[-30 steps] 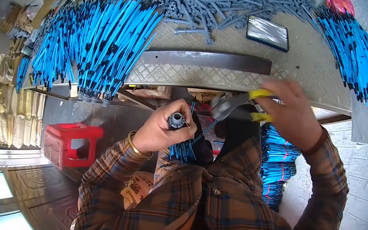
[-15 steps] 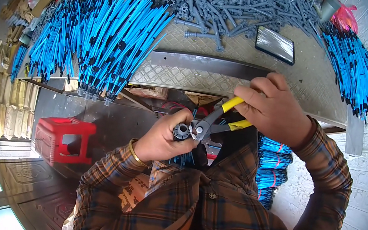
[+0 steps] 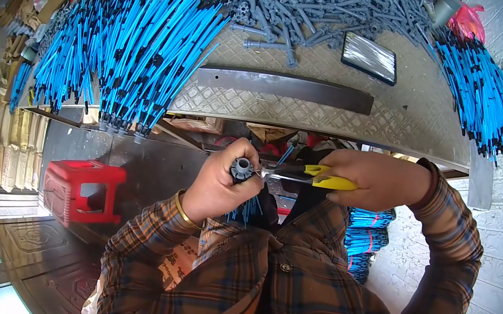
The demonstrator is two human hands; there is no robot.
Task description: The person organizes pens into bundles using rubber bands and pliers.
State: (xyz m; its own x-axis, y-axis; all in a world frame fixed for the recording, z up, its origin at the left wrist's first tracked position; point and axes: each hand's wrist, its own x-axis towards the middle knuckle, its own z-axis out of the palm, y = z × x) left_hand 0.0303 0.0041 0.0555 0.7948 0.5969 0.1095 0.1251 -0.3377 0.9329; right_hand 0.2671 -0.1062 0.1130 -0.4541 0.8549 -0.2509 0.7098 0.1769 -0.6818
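Note:
My left hand is closed round a grey plastic tube fitting, whose round toothed end faces up out of the fist. Thin blue and black rods show below this hand. My right hand grips pliers with yellow handles. The metal jaws reach left to the side of the fitting, against the fingers of my left hand. Whether the jaws bite on anything is too small to tell.
A bench holds a heap of grey plastic fittings, blue rod bundles, another bundle, a dark flat phone-like slab and a dark metal strip. A red plastic stool stands at left. Wrapped blue bundles are stacked at right.
My right hand has come down, turning the pliers from a slant to nearly level. Their yellow handles are now closer together. My left hand keeps its hold on the fitting, shifted slightly left.

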